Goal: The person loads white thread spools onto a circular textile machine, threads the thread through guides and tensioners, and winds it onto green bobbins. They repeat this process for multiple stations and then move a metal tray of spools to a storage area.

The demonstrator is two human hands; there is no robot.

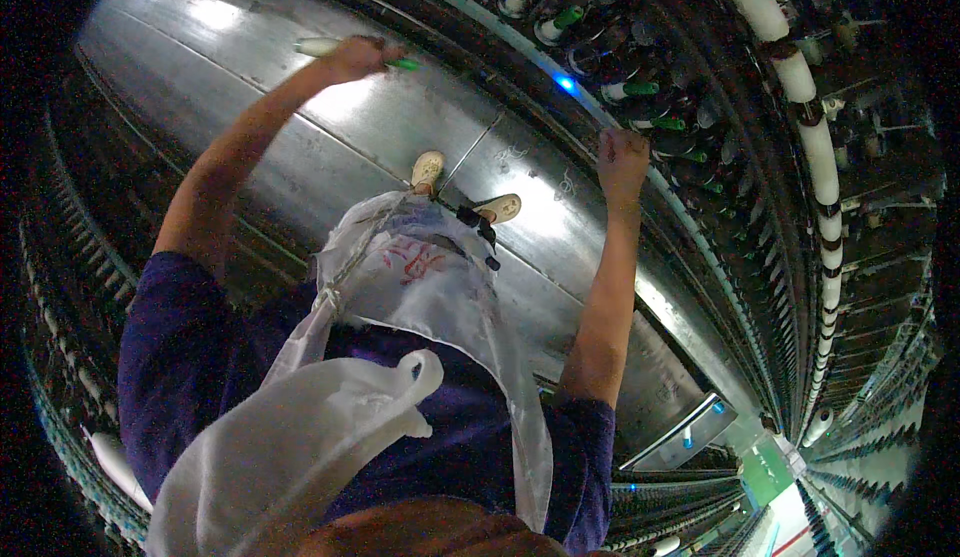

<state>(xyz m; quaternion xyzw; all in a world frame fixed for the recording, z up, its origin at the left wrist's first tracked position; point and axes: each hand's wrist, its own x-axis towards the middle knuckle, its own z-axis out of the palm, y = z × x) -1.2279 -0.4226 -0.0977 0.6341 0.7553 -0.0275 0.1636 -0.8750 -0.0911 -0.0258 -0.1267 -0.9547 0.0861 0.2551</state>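
Observation:
Out over the aisle at the upper left, my left hand (358,59) is closed around a yarn bobbin (312,46). White yarn shows on one side of the fist and a green tube end sticks out on the other. My right hand (623,160) is raised to the machine on the right, fingers curled at the edge of its long rail (672,195). Whatever those fingers pinch, if anything, is hidden. Just beyond them stands a row of bobbins with green tubes (655,123), several carrying white yarn.
Large white yarn rolls (797,75) run along the machine's upper part at right. Metal floor plates (300,147) carry loose thread scraps (565,185) near my shoes (428,169). Another row of machinery (75,197) lines the left. A blue light (566,83) glows on the rail.

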